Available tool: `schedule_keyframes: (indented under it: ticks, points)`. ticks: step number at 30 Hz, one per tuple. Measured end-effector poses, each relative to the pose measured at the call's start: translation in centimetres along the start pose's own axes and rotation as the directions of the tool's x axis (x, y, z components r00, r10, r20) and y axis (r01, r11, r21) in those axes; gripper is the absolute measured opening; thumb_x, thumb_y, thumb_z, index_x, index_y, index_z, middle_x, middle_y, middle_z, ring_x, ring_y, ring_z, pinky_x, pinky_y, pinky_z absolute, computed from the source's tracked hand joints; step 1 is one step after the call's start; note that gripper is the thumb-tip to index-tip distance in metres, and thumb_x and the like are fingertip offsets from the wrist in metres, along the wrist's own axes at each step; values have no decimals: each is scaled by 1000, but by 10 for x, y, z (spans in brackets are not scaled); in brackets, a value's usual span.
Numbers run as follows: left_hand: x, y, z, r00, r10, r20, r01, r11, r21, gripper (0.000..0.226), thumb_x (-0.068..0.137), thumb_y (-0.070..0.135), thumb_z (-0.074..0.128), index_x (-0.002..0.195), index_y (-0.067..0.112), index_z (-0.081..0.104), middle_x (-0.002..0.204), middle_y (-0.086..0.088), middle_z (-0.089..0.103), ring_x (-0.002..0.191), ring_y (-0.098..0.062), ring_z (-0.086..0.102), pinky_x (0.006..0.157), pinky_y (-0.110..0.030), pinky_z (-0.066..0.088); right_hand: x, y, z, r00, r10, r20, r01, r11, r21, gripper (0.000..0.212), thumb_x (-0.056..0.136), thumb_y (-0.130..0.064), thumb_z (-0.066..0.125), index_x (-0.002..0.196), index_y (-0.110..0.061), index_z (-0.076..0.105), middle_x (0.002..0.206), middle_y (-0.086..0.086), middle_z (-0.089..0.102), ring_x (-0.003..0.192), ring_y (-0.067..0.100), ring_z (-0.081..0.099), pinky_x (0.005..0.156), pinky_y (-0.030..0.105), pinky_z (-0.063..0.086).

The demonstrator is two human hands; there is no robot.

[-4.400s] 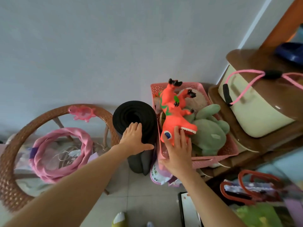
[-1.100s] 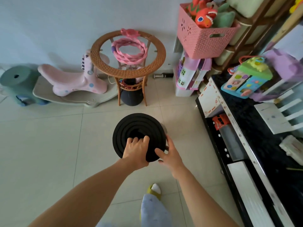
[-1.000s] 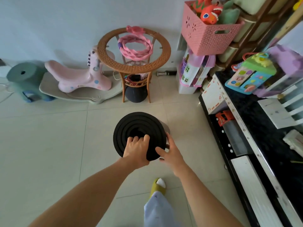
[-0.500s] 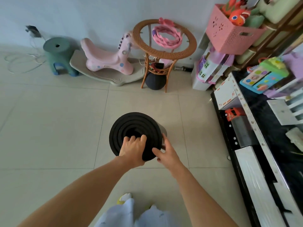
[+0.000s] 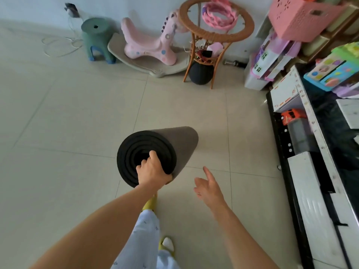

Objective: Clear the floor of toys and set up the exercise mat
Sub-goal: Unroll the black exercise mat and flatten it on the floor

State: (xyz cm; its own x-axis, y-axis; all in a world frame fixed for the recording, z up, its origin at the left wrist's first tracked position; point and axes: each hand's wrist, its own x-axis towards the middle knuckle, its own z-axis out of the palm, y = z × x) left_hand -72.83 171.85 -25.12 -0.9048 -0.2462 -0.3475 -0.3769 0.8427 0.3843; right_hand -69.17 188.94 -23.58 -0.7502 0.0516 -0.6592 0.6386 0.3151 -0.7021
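A rolled black exercise mat (image 5: 180,140) is held over the tiled floor, tilted so its far end leans away to the right. My left hand (image 5: 152,169) grips the near spiral end of the roll, fingers hooked into the rim. To the right of the mat, my right hand (image 5: 208,186) hangs free with fingers spread and touches nothing. The pink basket (image 5: 300,18) of toys stands on the shelf at the top right.
Along the far wall stand a green stool (image 5: 96,38), a pink rocking toy (image 5: 149,45) and a round wicker table (image 5: 216,33). A toy house (image 5: 266,61) and a low black-and-white cabinet (image 5: 314,171) line the right side. Bare tiles (image 5: 68,123) spread to the left.
My right hand has let go of the mat and moved off to the right. The roll has tipped from upright to leaning away. I have stepped back from the wall.
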Motion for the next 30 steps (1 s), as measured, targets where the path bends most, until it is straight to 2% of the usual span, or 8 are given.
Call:
schedule_keyframes:
  ticks: [6, 9, 13, 16, 21, 24, 28, 30]
  points:
    - [-33, -38, -9, 986, -169, -17, 163, 972, -168, 64, 63, 31, 77, 92, 15, 22, 84, -2, 47, 91, -30, 54, 83, -45, 48, -27, 35, 32, 998, 55, 33, -57, 997, 50, 56, 94, -25, 50, 145, -25, 26, 115, 11, 55, 98, 27, 61, 99, 41, 44]
    - [-41, -60, -16, 969, -245, -9, 235, 938, -255, 66, 62, 32, 78, 95, 14, 24, 89, -4, 48, 90, -30, 54, 81, -44, 49, -38, 38, 60, 996, 45, 80, -51, 997, 66, 55, 94, -25, 51, 144, -25, 28, 110, 8, 54, 98, 26, 62, 98, 41, 46]
    - [-51, -91, -24, 938, -347, 21, 329, 865, -379, 67, 63, 32, 79, 99, 13, 26, 87, -2, 46, 77, -24, 49, 64, -35, 42, -51, 39, 102, 994, 38, 101, -45, 996, 76, 52, 93, -25, 50, 142, -26, 31, 108, 4, 55, 95, 23, 62, 97, 41, 46]
    - [-58, -127, -27, 911, -407, 67, 389, 793, -469, 71, 64, 31, 79, 112, 8, 30, 88, -1, 42, 80, -25, 46, 66, -34, 42, -57, 43, 136, 993, 52, 104, -61, 994, 87, 49, 93, -24, 49, 140, -25, 34, 106, 4, 54, 91, 22, 61, 99, 42, 45]
    - [-73, -194, -28, 876, -453, 166, 461, 687, -561, 75, 64, 29, 80, 118, 7, 31, 95, -2, 41, 85, -24, 44, 66, -33, 39, -76, 58, 200, 993, 100, 59, -106, 988, 108, 46, 93, -25, 48, 138, -24, 37, 101, -3, 55, 92, 19, 61, 97, 40, 47]
    - [-76, -241, -28, 866, -462, 191, 477, 648, -594, 79, 64, 28, 81, 120, 6, 31, 96, -3, 41, 86, -24, 43, 72, -34, 39, -85, 69, 250, 985, 136, 109, -149, 981, 123, 41, 96, -21, 45, 136, -20, 39, 101, 3, 54, 90, 21, 56, 101, 42, 43]
    - [-80, -298, -20, 849, -470, 242, 511, 612, -603, 81, 64, 28, 81, 123, 7, 29, 97, -2, 41, 86, -23, 43, 70, -34, 39, -98, 88, 308, 989, 133, 71, -143, 976, 165, 38, 94, -16, 48, 131, -22, 40, 89, -6, 53, 90, 21, 54, 92, 41, 45]
    - [-82, -317, -16, 836, -477, 272, 533, 586, -610, 81, 65, 29, 81, 123, 6, 30, 97, -3, 41, 84, -22, 43, 69, -34, 39, -101, 94, 327, 986, 147, 73, -158, 972, 174, 38, 94, -17, 48, 131, -21, 41, 94, -4, 54, 92, 21, 54, 90, 40, 45]
